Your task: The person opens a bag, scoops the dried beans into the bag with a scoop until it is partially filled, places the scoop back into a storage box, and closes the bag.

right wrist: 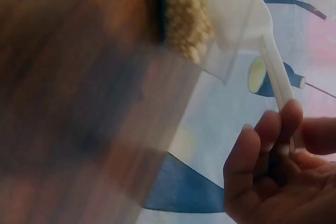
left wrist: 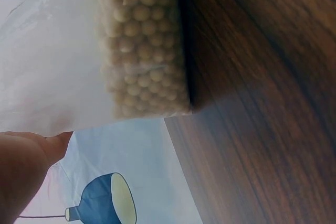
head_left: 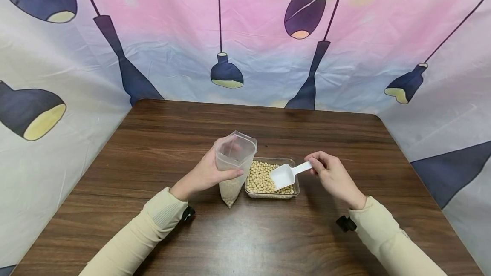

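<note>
My left hand [head_left: 205,173] grips a translucent plastic bag [head_left: 235,152] around its side, the mouth open at the top. Soybeans [left wrist: 140,45] fill the bottom of the bag, seen through its wall in the left wrist view. Just right of the bag, a clear rectangular container [head_left: 271,196] holds a layer of soybeans [head_left: 261,176]. Between thumb and fingers my right hand [head_left: 333,176] pinches the handle of a white scoop [head_left: 283,176]. The scoop tilts down to the left, its front edge at the beans in the container.
Everything stands on a dark brown wooden table [head_left: 172,139] with rounded far corners. Behind and at both sides hangs a cloth backdrop [head_left: 184,54] printed with lamps. A black wrist strap piece [head_left: 346,223] sits below my right sleeve.
</note>
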A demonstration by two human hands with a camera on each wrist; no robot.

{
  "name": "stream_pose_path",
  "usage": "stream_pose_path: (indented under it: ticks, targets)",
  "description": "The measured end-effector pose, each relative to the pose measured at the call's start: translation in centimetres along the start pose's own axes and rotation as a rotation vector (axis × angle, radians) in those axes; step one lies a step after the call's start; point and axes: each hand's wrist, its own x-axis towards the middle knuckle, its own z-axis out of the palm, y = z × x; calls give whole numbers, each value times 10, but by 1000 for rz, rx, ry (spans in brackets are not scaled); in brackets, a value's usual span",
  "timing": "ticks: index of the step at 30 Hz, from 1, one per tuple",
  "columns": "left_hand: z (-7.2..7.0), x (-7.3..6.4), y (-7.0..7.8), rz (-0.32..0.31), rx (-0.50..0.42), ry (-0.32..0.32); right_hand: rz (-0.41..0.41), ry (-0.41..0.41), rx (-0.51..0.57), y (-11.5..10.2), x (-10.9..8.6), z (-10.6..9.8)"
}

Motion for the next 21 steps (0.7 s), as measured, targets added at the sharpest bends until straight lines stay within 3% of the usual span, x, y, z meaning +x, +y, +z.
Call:
stream_pose_path:
  ticks: [14,21]
  targets:
    - [0,0,0,-5,2,1,194,-68,291,12,1,20]
    - [0,0,-1,-9,1,3,241,-52,353,16,1,26]
